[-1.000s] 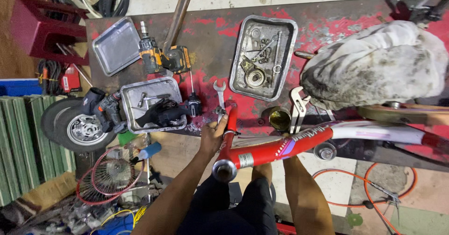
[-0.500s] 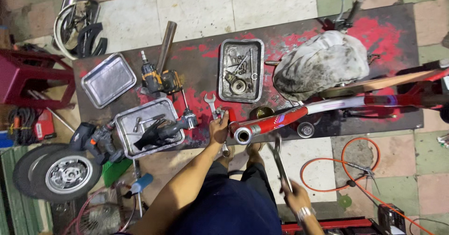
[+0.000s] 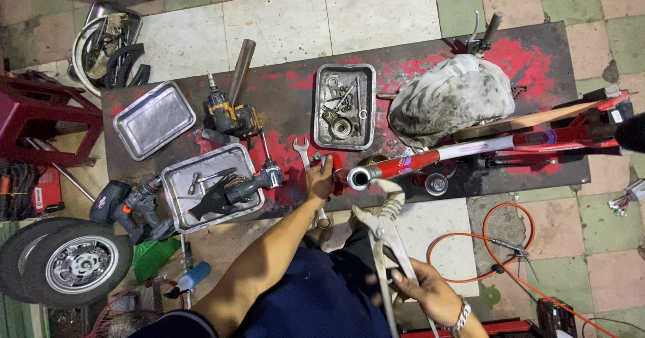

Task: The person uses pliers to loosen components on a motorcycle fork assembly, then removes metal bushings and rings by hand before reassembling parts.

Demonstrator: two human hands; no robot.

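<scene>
My left hand (image 3: 320,180) rests on the red-stained workbench (image 3: 282,103), fingers closed around the near end of a red and white bicycle frame (image 3: 470,151) beside its open tube end. A silver wrench (image 3: 302,151) lies just left of that hand. My right hand (image 3: 424,291) grips the long handles of large pliers (image 3: 383,234), whose jaws point up at the frame's tube end. A watch sits on my right wrist.
On the bench: a metal tray of small parts (image 3: 345,106), an empty tray (image 3: 154,119), a tray with tools (image 3: 208,187), a cordless drill (image 3: 232,115), a pipe (image 3: 240,66) and a dirty rag (image 3: 450,96). A wheel (image 3: 64,264), red stool (image 3: 40,119) and orange cable (image 3: 484,244) lie around it.
The view has pulled back and shifted. My right hand has taken the pliers from the bench and now aims their jaws at the frame's tube end. The left hand stays on the frame.
</scene>
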